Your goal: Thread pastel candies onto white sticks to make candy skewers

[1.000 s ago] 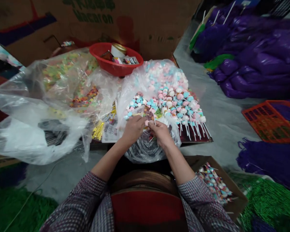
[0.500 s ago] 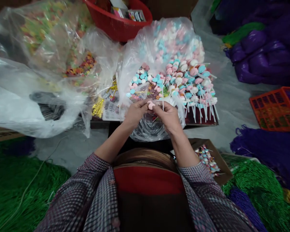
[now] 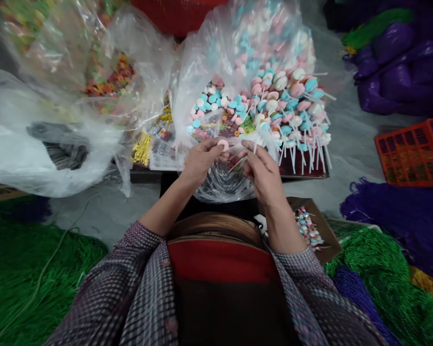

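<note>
My left hand [image 3: 201, 157] pinches a pink disc candy [image 3: 222, 145] between thumb and fingers over the near edge of the table. To its right, my right hand [image 3: 261, 166] has its fingers closed on a thin white stick [image 3: 237, 164]. The hands are a small distance apart. Beyond them, loose pink, blue and white candies [image 3: 212, 98] lie on clear plastic. Several candies on white sticks [image 3: 292, 108] are piled to the right. A crumpled clear bag [image 3: 225, 185] hangs below my hands.
Clear bags of colourful pieces [image 3: 110, 77] and a white bag [image 3: 29, 158] fill the left side. Gold ties [image 3: 142, 149] lie near the table edge. A cardboard box [image 3: 326, 235] of wrapped candies stands low right, an orange crate [image 3: 406, 156] beyond it.
My hands have moved apart; the pink candy stays in my left hand and the right hand has shifted right. The view has tipped, and the table items sit higher in it.
</note>
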{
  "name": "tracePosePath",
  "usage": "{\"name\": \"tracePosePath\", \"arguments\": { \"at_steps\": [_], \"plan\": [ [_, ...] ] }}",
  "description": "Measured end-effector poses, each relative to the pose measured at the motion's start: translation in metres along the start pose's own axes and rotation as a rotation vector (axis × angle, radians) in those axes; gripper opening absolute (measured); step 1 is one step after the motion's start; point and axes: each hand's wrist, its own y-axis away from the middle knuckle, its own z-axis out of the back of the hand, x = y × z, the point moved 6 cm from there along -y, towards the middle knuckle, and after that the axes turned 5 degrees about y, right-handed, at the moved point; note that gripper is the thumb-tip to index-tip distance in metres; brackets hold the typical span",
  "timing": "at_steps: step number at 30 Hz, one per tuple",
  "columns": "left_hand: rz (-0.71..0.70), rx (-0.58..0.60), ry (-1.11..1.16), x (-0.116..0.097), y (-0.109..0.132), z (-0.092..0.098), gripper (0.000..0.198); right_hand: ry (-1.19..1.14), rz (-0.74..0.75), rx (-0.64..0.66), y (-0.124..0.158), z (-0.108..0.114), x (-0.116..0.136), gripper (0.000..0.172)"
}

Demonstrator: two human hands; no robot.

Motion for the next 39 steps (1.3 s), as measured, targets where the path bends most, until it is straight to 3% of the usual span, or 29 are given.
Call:
{"name": "tracePosePath", "arguments": {
  "at_steps": [5, 7, 15, 22, 28, 31, 36, 39],
  "plan": [
    [-0.073, 0.003, -0.029, 0.000, -0.006, 0.004, 0.016, 0.157, -0.037, 0.223, 0.029, -0.006, -0.001, 0.051],
    [-0.074, 0.026, -0.022, 0.003, -0.007, 0.004, 0.021, 0.264, -0.016, 0.252, 0.033, -0.009, -0.002, 0.054],
    [-0.106, 0.115, -0.028, 0.008, -0.008, 0.005, 0.026, 0.464, 0.085, 0.193, 0.027, -0.007, 0.004, 0.057],
    [-0.211, 0.122, -0.217, 0.009, -0.008, 0.006, 0.031, 0.484, 0.042, 0.198, 0.030, -0.004, 0.009, 0.058],
    [-0.516, 0.141, -0.620, -0.009, 0.005, 0.001, 0.024, 0.415, -0.112, 0.257, 0.031, -0.002, 0.002, 0.052],
    [-0.597, 0.173, -0.750, -0.015, 0.012, -0.004, 0.026, 0.339, -0.209, 0.289, 0.033, 0.002, -0.001, 0.050],
    [-0.530, 0.178, -0.730, -0.013, 0.018, -0.014, 0.027, 0.235, -0.267, 0.275, 0.033, 0.002, -0.005, 0.049],
    [-0.471, 0.197, -0.689, -0.008, 0.021, -0.021, 0.028, 0.197, -0.239, 0.190, 0.028, -0.002, -0.010, 0.045]
  ]
}}
